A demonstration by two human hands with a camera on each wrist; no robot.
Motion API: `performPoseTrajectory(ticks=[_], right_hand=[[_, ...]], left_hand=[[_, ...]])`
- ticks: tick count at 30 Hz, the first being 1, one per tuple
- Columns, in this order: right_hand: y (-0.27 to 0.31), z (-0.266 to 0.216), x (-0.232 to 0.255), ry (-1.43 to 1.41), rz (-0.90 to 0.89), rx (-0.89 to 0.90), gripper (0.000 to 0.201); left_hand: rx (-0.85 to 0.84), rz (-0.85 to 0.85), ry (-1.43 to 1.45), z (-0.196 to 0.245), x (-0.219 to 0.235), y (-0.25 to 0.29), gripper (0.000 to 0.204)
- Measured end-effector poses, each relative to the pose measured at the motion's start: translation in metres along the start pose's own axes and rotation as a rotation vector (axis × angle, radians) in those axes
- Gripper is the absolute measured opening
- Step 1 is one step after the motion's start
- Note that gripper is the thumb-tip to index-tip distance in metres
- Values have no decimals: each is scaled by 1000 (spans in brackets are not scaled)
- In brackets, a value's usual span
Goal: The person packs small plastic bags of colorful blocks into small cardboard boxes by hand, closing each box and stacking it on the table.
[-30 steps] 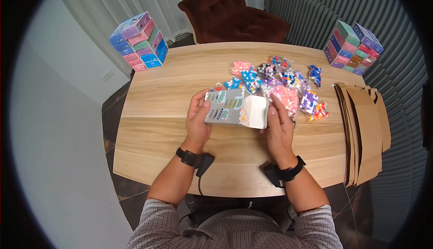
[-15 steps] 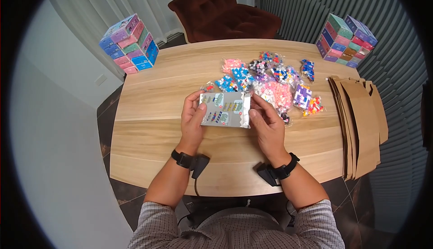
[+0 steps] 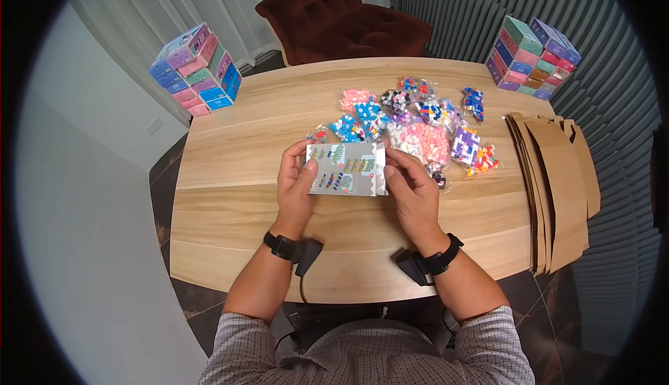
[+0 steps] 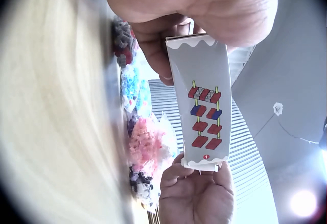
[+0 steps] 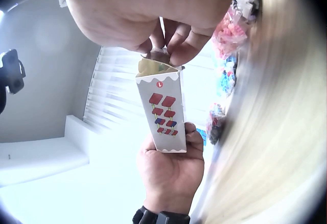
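Two hands hold the small box (image 3: 345, 169) between them, above the wooden table (image 3: 230, 211) and on your side of the plastic bags of colored pieces (image 3: 418, 141). Your left hand (image 3: 295, 184) grasps one end, thumb over the broad gray face; your right hand (image 3: 417, 193) pinches the other end with thumb and fingers.

The head view gives you that broad face, printed with little diagrams, but not the narrow side. Both wrist views show this side: white, with red and blue bricks drawn on yellow rods (and a red dot at one end). Only the right wrist view lets you see into the open end at your right fingers; you cannot tell there what, if anything, is inside.

The head view alone gives you the wider layout: a stack of boxes at the far left (image 3: 198, 71), another at the far right (image 3: 533, 61), brown paper sheets (image 3: 557, 183) along the right edge, and a dark red chair (image 3: 341, 22) beyond the table.
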State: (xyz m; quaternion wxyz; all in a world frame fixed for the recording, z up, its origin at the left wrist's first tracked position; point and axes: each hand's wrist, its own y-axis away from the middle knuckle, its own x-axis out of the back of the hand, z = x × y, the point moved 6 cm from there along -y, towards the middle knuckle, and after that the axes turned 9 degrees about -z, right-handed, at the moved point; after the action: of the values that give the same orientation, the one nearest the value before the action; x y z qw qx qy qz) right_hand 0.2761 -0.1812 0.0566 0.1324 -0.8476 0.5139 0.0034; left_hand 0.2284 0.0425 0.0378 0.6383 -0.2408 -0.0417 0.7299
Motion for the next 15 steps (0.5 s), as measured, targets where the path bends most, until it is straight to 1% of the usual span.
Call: performPoseTrajectory(ticks=[6,9,12,15], right_hand=[[-1,2,1,12,9,-22,35],[1,-6,-2,113,-8,22,33],[0,-14,-3,295,-29,143,34],[2,-25,-12,423,-112,235,36]], left_hand=[[10,8,-11,1,-2,0,41],[0,8,-49,3,-5,1,41],[6,16,-72,5,-8,1,41],[8,25,-93,6,-7,1,42]])
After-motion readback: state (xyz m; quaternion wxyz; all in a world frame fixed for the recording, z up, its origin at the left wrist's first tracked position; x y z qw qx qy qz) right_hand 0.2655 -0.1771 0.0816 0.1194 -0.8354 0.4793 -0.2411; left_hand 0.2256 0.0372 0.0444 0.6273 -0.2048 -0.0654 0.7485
